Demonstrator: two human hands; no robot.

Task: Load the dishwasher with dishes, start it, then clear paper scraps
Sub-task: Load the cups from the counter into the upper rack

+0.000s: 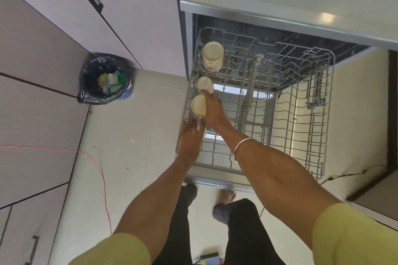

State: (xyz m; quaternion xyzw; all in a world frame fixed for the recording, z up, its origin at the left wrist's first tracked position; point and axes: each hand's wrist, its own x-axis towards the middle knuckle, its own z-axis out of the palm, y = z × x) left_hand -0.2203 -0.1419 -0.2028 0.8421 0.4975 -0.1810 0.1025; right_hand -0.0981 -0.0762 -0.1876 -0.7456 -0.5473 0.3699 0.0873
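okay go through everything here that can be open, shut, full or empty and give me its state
Dishwasher: open.
Rack: pulled out, mostly empty.
Mug: upside down in rack.
Two cups: upside down along rack's left edge.
Bin: lidless, holding scraps.
Right hand: on cups.
Left hand: fingers straight.

The upper rack [301, 101] is extended from the dishwasher [280, 17]. Three cream cups sit inverted along its left edge: a large cup [212, 56], a middle cup [204, 84] and a near cup [198, 105]. The right hand [213, 109] contacts the near cup. The left hand [190, 137] rests on the rack's left edge, fingers extended.
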